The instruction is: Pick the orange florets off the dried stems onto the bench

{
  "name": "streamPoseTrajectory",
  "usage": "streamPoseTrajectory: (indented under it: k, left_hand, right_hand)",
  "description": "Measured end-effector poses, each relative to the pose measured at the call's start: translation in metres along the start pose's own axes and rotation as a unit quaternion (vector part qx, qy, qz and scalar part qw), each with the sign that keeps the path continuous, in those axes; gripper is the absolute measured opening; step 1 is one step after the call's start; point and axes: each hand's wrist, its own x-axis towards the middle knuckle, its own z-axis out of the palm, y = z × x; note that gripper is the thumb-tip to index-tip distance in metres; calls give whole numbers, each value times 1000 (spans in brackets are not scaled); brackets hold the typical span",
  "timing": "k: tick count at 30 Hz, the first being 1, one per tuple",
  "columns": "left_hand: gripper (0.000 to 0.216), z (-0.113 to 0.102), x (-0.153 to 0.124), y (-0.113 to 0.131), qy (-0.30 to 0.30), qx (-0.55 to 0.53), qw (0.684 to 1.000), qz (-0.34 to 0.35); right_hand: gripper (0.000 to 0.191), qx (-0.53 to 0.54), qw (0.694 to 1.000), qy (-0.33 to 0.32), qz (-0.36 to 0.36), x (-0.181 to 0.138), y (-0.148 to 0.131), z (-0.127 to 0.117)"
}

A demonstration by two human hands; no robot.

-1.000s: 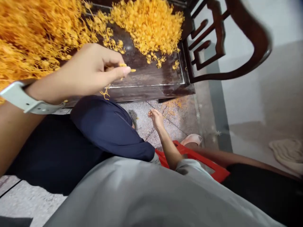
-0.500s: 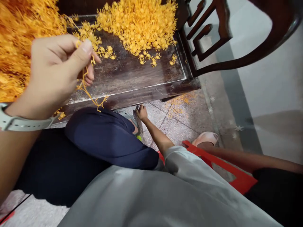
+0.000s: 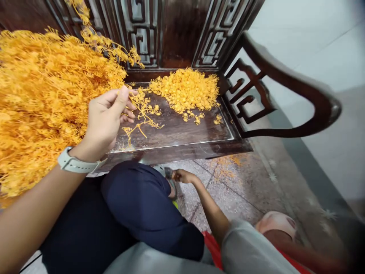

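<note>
My left hand (image 3: 107, 120), with a pale watch band at the wrist, pinches a bare, branching orange plastic flower stem (image 3: 142, 122) between thumb and fingers. The stem hangs over the dark wooden bench seat (image 3: 176, 133). Just left of this hand rises a big heap of orange plastic flower sprays (image 3: 51, 91). To its right lies a smaller pile of loose yellow-orange flower heads (image 3: 191, 89). My right hand (image 3: 183, 176) reaches down beside my knee, near a grey shoe (image 3: 159, 169). Its fingers are closed by a small dark grey thing whose kind is unclear.
The bench has a carved back (image 3: 176, 34) and a curved armrest (image 3: 293, 131) at the right. Orange scraps (image 3: 226, 165) litter the tiled floor under its front edge. Part of a red plastic stool (image 3: 212, 247) and a pink shoe (image 3: 276, 224) show at lower right.
The view has tilted up, showing more of the bench back and heap. My left hand still pinches the stem, now hanging farther right over the seat. My right hand stays low beside the knee.
</note>
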Motion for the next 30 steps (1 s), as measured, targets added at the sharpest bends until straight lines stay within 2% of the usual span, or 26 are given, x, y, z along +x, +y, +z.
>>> streamPoseTrajectory:
  k: [2, 4, 6, 8, 9, 10, 11, 13, 14, 15, 17, 20, 21, 23, 25, 26, 27, 28, 30]
  left_hand:
    - [27, -1, 1, 0, 3, -32, 999, -28]
    - [30, -2, 2, 1, 1, -52, 998, -39]
    - [32, -4, 0, 3, -5, -66, 997, -42]
    - [33, -4, -3, 6, -7, -73, 996, -47]
    - [34, -4, -5, 8, -8, -73, 996, -54]
    - [36, -4, -7, 9, -8, -70, 996, -61]
    - [37, -3, -9, 11, -9, -65, 995, -69]
    - [40, -2, -14, 13, -15, -57, 995, -75]
    - [41, -1, -17, 14, -21, -54, 996, -73]
    - [41, -1, -19, 14, -30, -49, 996, -69]
    - [42, -1, -22, 14, -65, -31, 996, -52]
    - [41, -3, -27, 14, -134, 14, 991, -19]
    - [40, -3, -30, 15, -158, 28, 987, -8]
    - [35, -4, -36, 20, -214, 53, 975, 18]
    - [29, -4, -44, 28, -287, 72, 954, 45]
    - [27, -4, -48, 32, -328, 75, 940, 54]
    - [26, -3, -52, 35, -368, 71, 925, 57]
    - [26, -2, -56, 38, -405, 61, 911, 52]
    - [27, 1, -61, 41, -459, 34, 887, 33]
  right_hand:
    - [2, 8, 998, -53, -33, -48, -17, -7]
    - [9, 16, 991, -101, -90, -94, -53, -18]
    - [17, 1, 947, -205, -247, -134, -107, -33]
    - [13, -30, 862, -263, -431, -166, -167, -52]
    - [13, -7, 817, -248, -521, -179, -196, -63]
    - [11, 60, 792, -142, -590, -189, -222, -73]
    - [13, 118, 771, -35, -625, -198, -244, -82]
    - [32, 222, 737, 177, -614, -206, -274, -93]
    - [40, 258, 732, 244, -582, -205, -283, -93]
    - [42, 289, 732, 278, -550, -201, -287, -89]
    - [29, 351, 737, 291, -499, -186, -286, -72]
    - [7, 377, 761, 255, -463, -157, -269, -37]
    - [4, 358, 769, 278, -451, -148, -261, -27]
    - [8, 268, 778, 386, -417, -134, -246, -16]
    - [33, 108, 775, 502, -370, -124, -230, -12]
    - [48, 20, 773, 533, -344, -119, -222, -12]
    - [56, -56, 775, 541, -322, -115, -213, -11]
    - [53, -111, 784, 528, -308, -111, -204, -10]
    - [26, -150, 811, 481, -297, -105, -184, -6]
